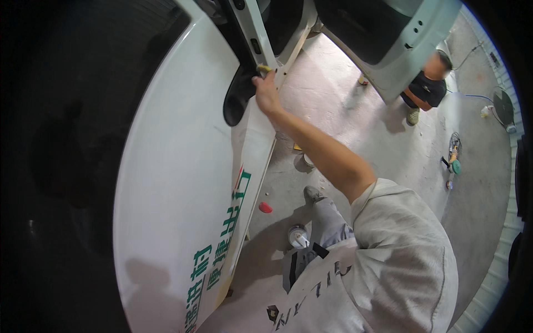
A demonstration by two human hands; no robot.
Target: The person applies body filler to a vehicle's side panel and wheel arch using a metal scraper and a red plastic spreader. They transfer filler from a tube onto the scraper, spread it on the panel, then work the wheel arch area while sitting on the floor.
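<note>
Currently we've got a small yellow piece (264,69) pinched in our right hand (267,95), up at the white door pillar (265,54), beside the black trim (235,105). Our left hand is out of view, so we can't tell its grip. Co-worker (431,87) beyond the open door (397,72).

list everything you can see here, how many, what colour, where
Vehicle side panel: one, white with green characters, left
Open vehicle door: one, white and dark, upper right
Tub: one, pale, floor near lower centre
Oval piece: one, red, floor beside panel
Corded power tool: one, orange and green, floor right
Hose or cable: one, blue, right
Round object: one, dark, far right
Co-worker: one, dark top, upper right
Floor: one, grey
Ribbed wall: one, pale, right edge
Small item: one, yellow, in right grip
Right grip: one, bare, at door frame
Shirt: one, pale grey, lower right
</note>
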